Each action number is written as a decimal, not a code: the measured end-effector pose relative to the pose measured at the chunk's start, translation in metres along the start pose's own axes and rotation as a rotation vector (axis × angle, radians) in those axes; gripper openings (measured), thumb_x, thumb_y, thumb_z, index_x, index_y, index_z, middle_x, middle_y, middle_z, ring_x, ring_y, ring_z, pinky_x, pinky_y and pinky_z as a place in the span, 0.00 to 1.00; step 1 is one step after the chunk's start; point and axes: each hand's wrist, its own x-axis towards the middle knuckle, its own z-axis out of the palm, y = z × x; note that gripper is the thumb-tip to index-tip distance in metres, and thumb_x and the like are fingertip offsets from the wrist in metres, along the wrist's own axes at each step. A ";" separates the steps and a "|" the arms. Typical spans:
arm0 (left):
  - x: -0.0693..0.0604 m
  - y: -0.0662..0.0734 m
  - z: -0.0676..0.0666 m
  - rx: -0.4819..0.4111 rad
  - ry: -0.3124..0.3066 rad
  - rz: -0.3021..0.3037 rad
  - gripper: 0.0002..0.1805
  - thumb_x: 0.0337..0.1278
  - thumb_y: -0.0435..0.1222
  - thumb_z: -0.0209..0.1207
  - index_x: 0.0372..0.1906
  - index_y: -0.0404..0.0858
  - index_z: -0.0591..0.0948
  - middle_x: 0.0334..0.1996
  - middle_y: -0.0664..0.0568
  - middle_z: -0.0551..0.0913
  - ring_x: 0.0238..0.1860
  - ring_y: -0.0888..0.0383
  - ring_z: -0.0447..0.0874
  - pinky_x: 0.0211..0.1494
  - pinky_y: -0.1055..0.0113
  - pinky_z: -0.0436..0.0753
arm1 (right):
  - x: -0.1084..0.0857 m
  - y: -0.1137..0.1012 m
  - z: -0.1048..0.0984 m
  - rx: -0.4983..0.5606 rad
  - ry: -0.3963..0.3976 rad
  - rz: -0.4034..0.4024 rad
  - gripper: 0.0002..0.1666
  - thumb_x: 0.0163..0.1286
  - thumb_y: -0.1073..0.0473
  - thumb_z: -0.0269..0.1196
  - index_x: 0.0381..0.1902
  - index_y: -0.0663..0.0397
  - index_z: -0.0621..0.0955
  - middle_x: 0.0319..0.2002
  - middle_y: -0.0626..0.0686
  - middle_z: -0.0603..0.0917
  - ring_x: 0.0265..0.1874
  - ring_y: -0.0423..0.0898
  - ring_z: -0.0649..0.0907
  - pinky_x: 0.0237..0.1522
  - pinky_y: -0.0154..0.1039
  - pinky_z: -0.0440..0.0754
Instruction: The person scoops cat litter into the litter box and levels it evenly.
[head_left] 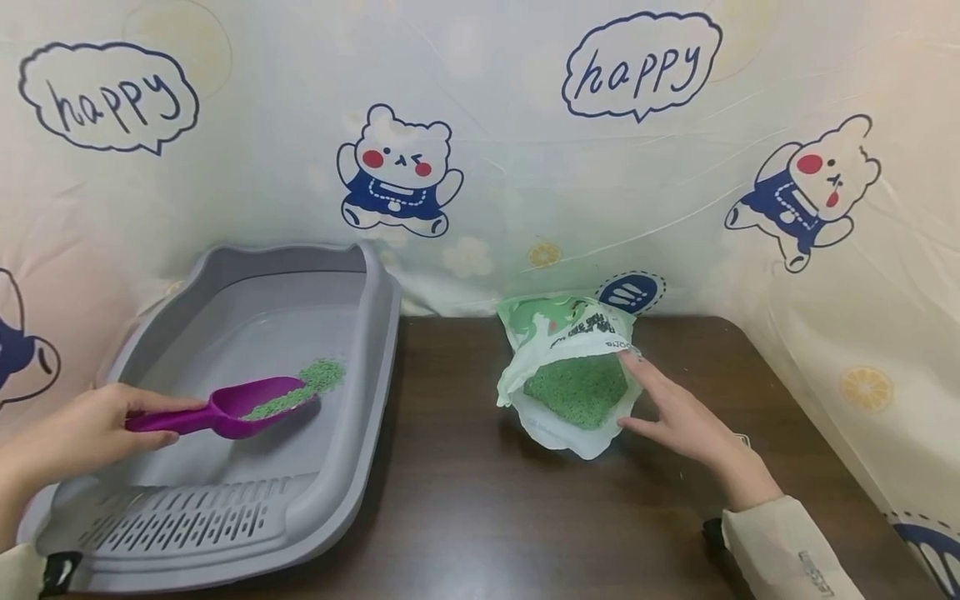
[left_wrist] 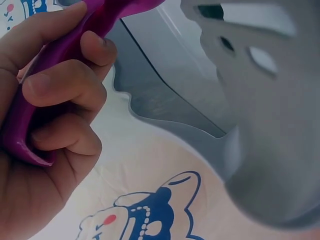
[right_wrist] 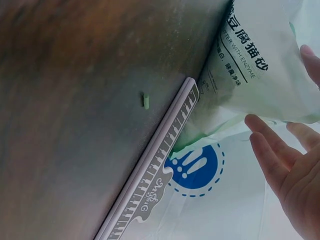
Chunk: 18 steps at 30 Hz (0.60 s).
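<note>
My left hand (head_left: 105,429) grips the handle of a purple scoop (head_left: 247,408), fingers curled around it, as the left wrist view also shows. The scoop holds green cat litter pellets and is tilted over the grey litter box (head_left: 390,333). More green litter (head_left: 324,375) shows just past its tip. On the right, an open white and green cat litter bag (head_left: 517,367) lies with its mouth facing me, green pellets (head_left: 581,392) inside. My right hand (head_left: 686,421) touches the right side of the bag's mouth, thumb and fingers spread apart.
The brown table (head_left: 465,500) carries the litter box and bag. A slotted step (head_left: 180,517) forms the box's front. In the right wrist view, a pale strip with piano-key print (right_wrist: 155,165) lies beside the bag, near a loose green pellet (right_wrist: 146,101). A printed cloth (head_left: 510,167) hangs behind.
</note>
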 end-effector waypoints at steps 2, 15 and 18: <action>0.001 0.000 -0.002 -0.003 -0.022 -0.001 0.23 0.53 0.33 0.69 0.55 0.29 0.83 0.27 0.55 0.83 0.22 0.67 0.66 0.25 0.71 0.66 | 0.000 0.000 0.000 0.002 0.002 -0.004 0.57 0.59 0.57 0.73 0.79 0.51 0.54 0.76 0.65 0.60 0.72 0.67 0.64 0.67 0.63 0.67; 0.014 0.005 -0.023 0.052 -0.166 0.033 0.23 0.52 0.33 0.68 0.55 0.31 0.83 0.36 0.49 0.89 0.24 0.67 0.70 0.26 0.72 0.68 | 0.001 0.000 -0.003 -0.002 0.011 -0.021 0.55 0.61 0.56 0.73 0.78 0.55 0.55 0.75 0.65 0.61 0.71 0.68 0.65 0.67 0.63 0.67; 0.015 0.007 -0.025 0.053 -0.169 0.058 0.22 0.52 0.32 0.68 0.55 0.32 0.84 0.36 0.52 0.88 0.23 0.69 0.67 0.25 0.72 0.68 | 0.000 0.000 -0.002 -0.004 0.009 -0.028 0.54 0.62 0.55 0.72 0.78 0.55 0.56 0.75 0.65 0.62 0.71 0.67 0.65 0.67 0.63 0.66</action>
